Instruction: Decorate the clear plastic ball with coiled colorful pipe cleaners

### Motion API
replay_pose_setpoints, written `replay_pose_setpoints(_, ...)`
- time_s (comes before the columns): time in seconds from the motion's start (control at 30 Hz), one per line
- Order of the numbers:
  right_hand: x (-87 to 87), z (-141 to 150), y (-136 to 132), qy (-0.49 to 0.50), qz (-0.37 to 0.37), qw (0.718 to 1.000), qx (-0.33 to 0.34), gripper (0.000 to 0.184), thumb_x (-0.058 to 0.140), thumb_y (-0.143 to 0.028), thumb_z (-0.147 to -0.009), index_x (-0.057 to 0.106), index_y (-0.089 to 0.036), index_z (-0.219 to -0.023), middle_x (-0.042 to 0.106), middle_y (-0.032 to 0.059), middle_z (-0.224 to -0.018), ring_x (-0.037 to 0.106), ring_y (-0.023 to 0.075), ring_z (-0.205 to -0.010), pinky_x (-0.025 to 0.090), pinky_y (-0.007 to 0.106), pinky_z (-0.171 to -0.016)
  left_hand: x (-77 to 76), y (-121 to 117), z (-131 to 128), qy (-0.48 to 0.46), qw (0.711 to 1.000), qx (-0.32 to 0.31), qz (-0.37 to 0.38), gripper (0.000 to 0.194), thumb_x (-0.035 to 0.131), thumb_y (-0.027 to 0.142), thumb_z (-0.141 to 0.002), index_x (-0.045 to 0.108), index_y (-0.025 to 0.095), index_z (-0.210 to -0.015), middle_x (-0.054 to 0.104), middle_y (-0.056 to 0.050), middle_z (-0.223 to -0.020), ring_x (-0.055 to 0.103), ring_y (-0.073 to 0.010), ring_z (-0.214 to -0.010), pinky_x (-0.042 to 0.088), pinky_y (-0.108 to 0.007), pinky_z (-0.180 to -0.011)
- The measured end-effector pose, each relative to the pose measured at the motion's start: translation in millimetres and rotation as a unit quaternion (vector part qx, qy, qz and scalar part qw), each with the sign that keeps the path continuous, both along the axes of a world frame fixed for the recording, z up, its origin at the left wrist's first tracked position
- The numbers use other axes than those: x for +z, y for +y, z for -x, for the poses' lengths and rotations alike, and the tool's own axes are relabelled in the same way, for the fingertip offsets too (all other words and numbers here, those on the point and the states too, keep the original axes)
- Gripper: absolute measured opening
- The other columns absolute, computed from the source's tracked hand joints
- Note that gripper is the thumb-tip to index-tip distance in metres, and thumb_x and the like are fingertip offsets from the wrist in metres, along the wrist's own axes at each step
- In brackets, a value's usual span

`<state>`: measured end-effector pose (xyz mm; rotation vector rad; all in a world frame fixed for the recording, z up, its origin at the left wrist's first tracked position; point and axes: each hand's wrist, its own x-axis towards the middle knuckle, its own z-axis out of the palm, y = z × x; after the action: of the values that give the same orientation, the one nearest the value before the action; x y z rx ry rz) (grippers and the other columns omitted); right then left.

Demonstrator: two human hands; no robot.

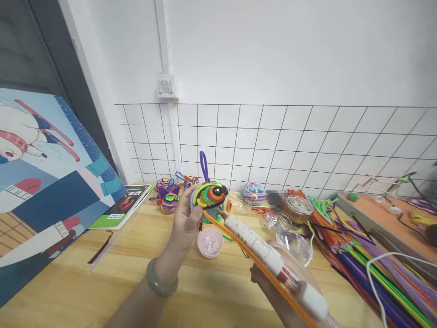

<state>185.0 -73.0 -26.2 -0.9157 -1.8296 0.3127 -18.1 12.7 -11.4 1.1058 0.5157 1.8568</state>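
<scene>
My left hand [186,223] is closed round a colourful pipe-cleaner ornament [209,195] with striped bands, a dark eye and a purple loop on top, held up above the wooden table [102,291]. A pale green bangle [161,281] sits on that wrist. My right hand [285,284] grips a white hot glue gun [262,248], its nozzle pointing up-left and almost touching the ornament's underside. An orange pipe cleaner [259,269] runs from the ornament along the glue gun and through my right hand.
A small pink bowl [210,242] of beads lies just below the ornament. Finished ornaments [168,199] and clear plastic shells [290,241] stand behind. A big heap of coloured pipe cleaners [372,269] fills the right. A painted board [44,182] leans at left beside a booklet [126,206].
</scene>
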Motion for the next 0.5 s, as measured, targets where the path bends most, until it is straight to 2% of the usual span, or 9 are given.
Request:
replay_pose_setpoints(0.1,-11.5,-5,7,-0.012,-0.009,0.999,0.032,0.017,0.051,-0.034,-0.089,0.064,-0.025,-0.083,0.061,0.0005,-0.064,0.064,0.0182,-0.059,0.057,0.028,-0.057,0.0,0,1,0.011,1.000,0.003,-0.017,0.048,0.078,0.040,-0.065,0.064,0.025,-0.108,0.069,-0.004,-0.103,0.066,-0.0214,-0.094,0.054,-0.030,-0.078)
replay_pose_setpoints(0.2,-17.1,-3,7,-0.016,-0.007,1.000,-0.001,0.009,0.052,-0.025,-0.089,0.060,-0.026,-0.084,0.058,-0.0030,-0.060,0.057,0.0140,-0.047,0.054,0.025,-0.054,0.8,0,0,0.011,1.000,0.001,-0.029,0.048,0.078,0.041,-0.065,0.064,0.026,-0.108,0.069,-0.005,-0.106,0.066,-0.0222,-0.094,0.054,-0.032,-0.080)
replay_pose_setpoints(0.27,-16.8,0,4,-0.017,-0.003,0.999,-0.033,0.008,0.056,-0.021,-0.086,0.056,-0.026,-0.080,0.057,-0.0034,-0.061,0.054,0.0129,-0.045,0.050,0.024,-0.050,1.2,-1,0,0.007,0.999,-0.001,-0.032,0.047,0.079,0.040,-0.065,0.064,0.026,-0.108,0.070,-0.005,-0.107,0.066,-0.0218,-0.094,0.054,-0.031,-0.081)
replay_pose_setpoints(0.37,-13.7,3,-1,-0.022,-0.006,0.999,-0.044,0.013,0.058,-0.020,-0.084,0.053,-0.026,-0.074,0.058,-0.0021,-0.065,0.054,0.0136,-0.046,0.043,0.024,-0.042,1.0,-1,-1,0.003,0.999,-0.009,-0.043,0.045,0.078,0.038,-0.066,0.065,0.027,-0.107,0.070,-0.003,-0.106,0.067,-0.0199,-0.093,0.054,-0.029,-0.081)
replay_pose_setpoints(0.5,-11.9,3,-3,-0.025,-0.002,0.999,-0.041,0.011,0.055,-0.018,-0.084,0.054,-0.028,-0.081,0.056,-0.0032,-0.062,0.052,0.0144,-0.043,0.037,0.025,-0.039,-0.7,0,0,0.014,0.998,-0.018,-0.062,0.043,0.078,0.035,-0.068,0.066,0.028,-0.109,0.070,-0.002,-0.106,0.066,-0.0171,-0.095,0.053,-0.025,-0.083)
